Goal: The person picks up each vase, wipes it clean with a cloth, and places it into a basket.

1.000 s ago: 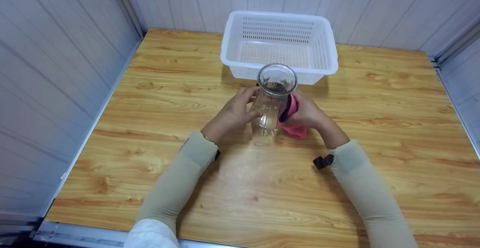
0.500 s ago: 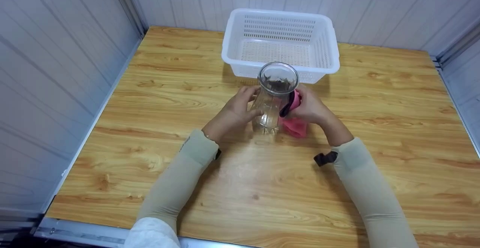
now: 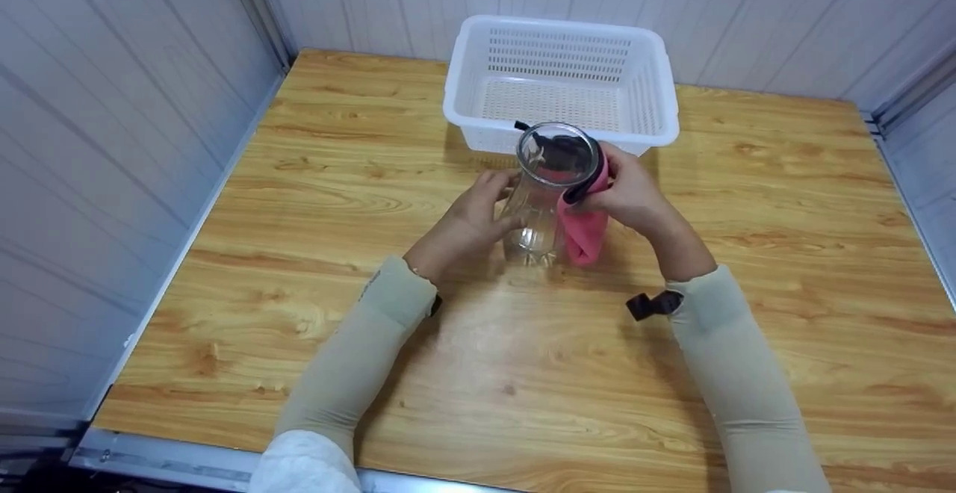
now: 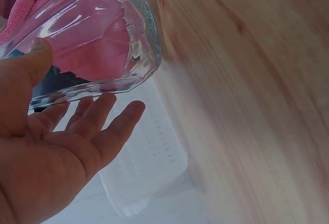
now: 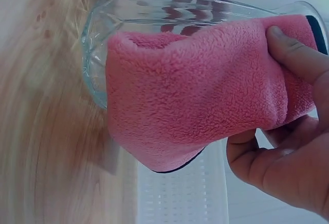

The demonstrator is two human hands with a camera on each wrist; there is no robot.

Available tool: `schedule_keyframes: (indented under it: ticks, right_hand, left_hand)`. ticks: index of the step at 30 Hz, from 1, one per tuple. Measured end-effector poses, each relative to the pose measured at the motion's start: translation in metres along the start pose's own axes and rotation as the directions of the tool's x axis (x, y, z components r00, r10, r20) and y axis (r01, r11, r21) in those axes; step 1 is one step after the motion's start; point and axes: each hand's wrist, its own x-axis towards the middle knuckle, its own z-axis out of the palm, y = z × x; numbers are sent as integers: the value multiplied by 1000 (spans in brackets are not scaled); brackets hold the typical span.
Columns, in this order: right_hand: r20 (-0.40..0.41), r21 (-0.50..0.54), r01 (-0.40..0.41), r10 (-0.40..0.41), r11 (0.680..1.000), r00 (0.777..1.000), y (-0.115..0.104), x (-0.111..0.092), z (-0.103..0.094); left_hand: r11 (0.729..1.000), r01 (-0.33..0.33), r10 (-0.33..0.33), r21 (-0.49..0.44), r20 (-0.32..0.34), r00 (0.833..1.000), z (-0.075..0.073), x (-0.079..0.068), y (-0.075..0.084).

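Note:
A clear, faceted glass vase [image 3: 532, 213] stands upright on the wooden table, with a wide round mouth. My left hand [image 3: 464, 213] holds its left side, thumb in front and fingers spread round the back. In my right hand [image 3: 633, 193] is a pink plush cloth [image 3: 585, 233] with dark edging, pinched between thumb and fingers against the vase's right side near the rim. Something dark, seemingly the cloth's edging, shows behind the mouth. The right wrist view has the cloth [image 5: 190, 85] covering much of the glass; the left wrist view shows pink through the vase [image 4: 92, 39].
A white perforated plastic basket [image 3: 560, 22] stands just behind the vase, near the back wall. Pale panelled walls [image 3: 149, 104] enclose the table's left, back and right sides. The wooden tabletop [image 3: 508, 388] reaches to a metal front edge.
My right hand has moved up along the vase with the pink cloth, from its middle to near the rim. The left hand keeps its hold in about the same place.

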Motion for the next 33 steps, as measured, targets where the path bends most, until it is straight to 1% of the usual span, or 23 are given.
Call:
schedule_keyframes:
  ticks: [4, 6, 8, 10, 13, 17, 21, 27, 30, 33]
  right_hand:
    - [64, -60, -53, 57, 997, 996, 6, 0, 1]
    - [99, -89, -63, 72, 994, 993, 9, 0, 3]
    - [125, -96, -56, 68, 994, 990, 12, 0, 4]
    - [145, -101, -33, 48, 994, 988, 16, 1, 6]
    - [159, -160, -13, 39, 987, 986, 24, 1, 7]
    - [169, -253, 3, 42, 967, 985, 34, 1, 9]
    - [172, -252, 22, 23, 968, 985, 40, -1, 10]
    - [147, -229, 1, 34, 973, 989, 38, -3, 12]
    - [123, -190, -12, 36, 982, 992, 34, -4, 12]
    - [92, -137, -19, 32, 990, 995, 25, -5, 9]
  left_hand:
    - [1000, -1, 1, 6, 1, 1000, 0, 1, 0]
    - [1000, 3, -3, 5, 4, 1000, 0, 0, 0]
    - [1000, 7, -7, -2, 5, 1000, 1, 0, -1]
    - [1000, 6, -6, -7, 6, 1000, 1, 0, -1]
    - [1000, 2, -2, -9, 6, 1000, 1, 1, -2]
    - [1000, 7, -7, -18, 5, 1000, 1, 2, -1]
    - [999, 15, -14, -47, 4, 1000, 0, 4, -2]
    - [997, 16, -16, -73, 4, 1000, 0, 5, -4]
    - [996, 11, -10, -93, 12, 1000, 1, 5, -5]
    - [996, 3, -1, -92, 14, 1000, 1, 6, -5]
